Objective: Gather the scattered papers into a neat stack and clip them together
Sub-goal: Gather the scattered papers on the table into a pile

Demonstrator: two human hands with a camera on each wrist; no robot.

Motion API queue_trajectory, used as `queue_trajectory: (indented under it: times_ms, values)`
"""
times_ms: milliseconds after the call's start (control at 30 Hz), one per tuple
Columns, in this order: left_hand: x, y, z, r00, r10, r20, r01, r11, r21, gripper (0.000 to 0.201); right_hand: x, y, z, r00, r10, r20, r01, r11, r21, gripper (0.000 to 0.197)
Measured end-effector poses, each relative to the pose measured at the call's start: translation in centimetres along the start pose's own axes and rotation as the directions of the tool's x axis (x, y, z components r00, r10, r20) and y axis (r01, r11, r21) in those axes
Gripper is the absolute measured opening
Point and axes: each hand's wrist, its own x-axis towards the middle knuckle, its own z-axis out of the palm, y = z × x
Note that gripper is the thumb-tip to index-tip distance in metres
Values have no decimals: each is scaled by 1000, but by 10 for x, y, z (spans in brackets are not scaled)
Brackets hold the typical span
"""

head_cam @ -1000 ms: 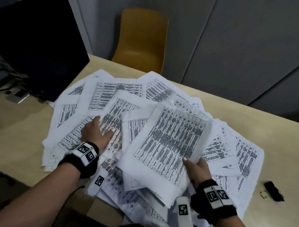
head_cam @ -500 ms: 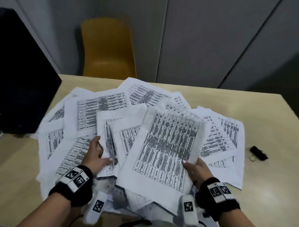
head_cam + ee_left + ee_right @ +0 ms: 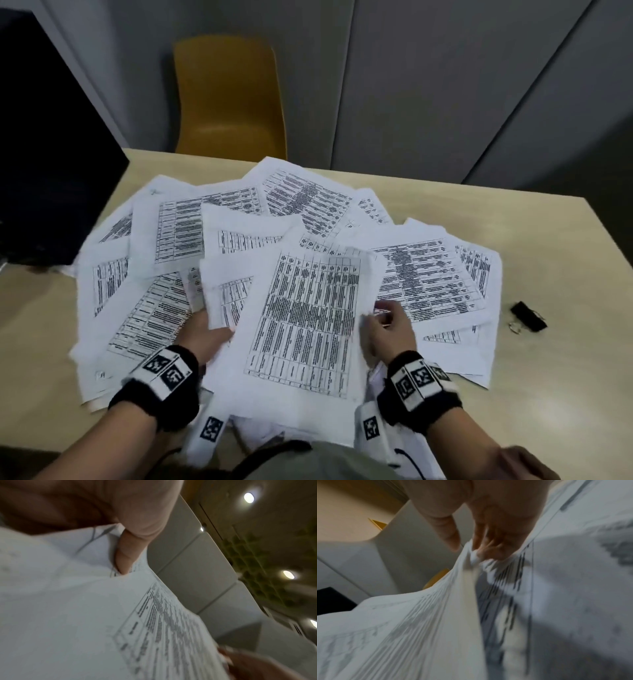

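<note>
white table-printed papers (image 3: 308, 318), yellow chair (image 3: 229, 99)

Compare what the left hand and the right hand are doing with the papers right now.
The left hand sits at the left side of the top sheet, its fingers hidden under overlapping sheets; the right hand is at that sheet's right edge, fingers in view. The right hand pinches a bunch of sheet edges; the left hand's thumb presses on paper. Both wear black wristbands, and neither holds the clip.

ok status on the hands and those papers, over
Right hand pinching top printed sheet; left hand under its left edge. White papers unstacked. Black binder clip unused, nothing blocking.
</note>
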Motion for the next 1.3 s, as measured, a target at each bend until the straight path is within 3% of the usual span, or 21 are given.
queue_trajectory:
  times_ms: [67,100,167,233,333,400,500,567,633,667,800,867,967,1033,1100,1200,1267,1300]
  values:
    - [-4,-1,-3,997,-44,-56,37,991,-129,15,10,4,-17,981,-72,-183,24,968,-250,42]
    - [-5,0,-6,996,-53,-72,41,986,-162,10,13,5,-26,983,-53,-174,-24,910,-413,52]
    - [-6,2,-9,993,-64,-100,44,981,-191,16,16,9,-34,998,46,-39,-60,764,-643,61]
    - [-2,5,-13,991,-60,-121,35,979,-201,13,19,14,-34,996,50,80,24,688,-725,60]
    - [6,6,-16,987,-74,-143,40,973,-229,9,23,19,-34,982,-75,174,181,640,-747,48]
    - [8,9,-19,988,-75,-136,37,964,-263,12,26,18,-38,969,-147,198,244,673,-698,36]
    - [12,10,-28,981,-102,-166,46,950,-309,9,32,19,-47,988,-147,42,140,761,-634,45]
    - [16,6,-36,973,-120,-199,45,938,-344,9,34,21,-50,998,-46,34,56,672,-738,63]
    - [19,3,-42,965,-135,-224,41,925,-379,23,32,23,-50,991,-9,130,112,565,-817,66]
    - [20,4,-44,961,-140,-238,38,921,-388,27,32,23,-50,983,-30,183,169,555,-814,62]
    - [32,4,-51,945,-149,-291,19,913,-407,37,37,18,-60,929,-162,334,358,630,-690,33]
    - [40,2,-57,935,-160,-316,13,906,-422,36,39,18,-61,956,-206,210,294,708,-642,27]
    - [41,10,-66,917,-217,-335,41,887,-460,10,34,19,-54,988,-115,-106,13,737,-676,72]
    - [45,12,-73,916,-206,-345,45,906,-421,19,27,17,-45,993,25,-113,-100,681,-726,94]
    - [49,10,-78,904,-211,-372,62,926,-373,29,27,15,-36,998,65,-19,-54,599,-799,100]
    - [46,17,-80,909,-174,-378,45,944,-327,8,34,10,-35,979,61,193,137,504,-853,102]
    - [47,18,-76,926,-130,-356,28,960,-280,35,35,9,-39,964,27,265,216,506,-835,107]
    - [45,20,-72,936,-107,-336,16,965,-262,39,34,8,-41,971,-20,240,210,557,-804,109]
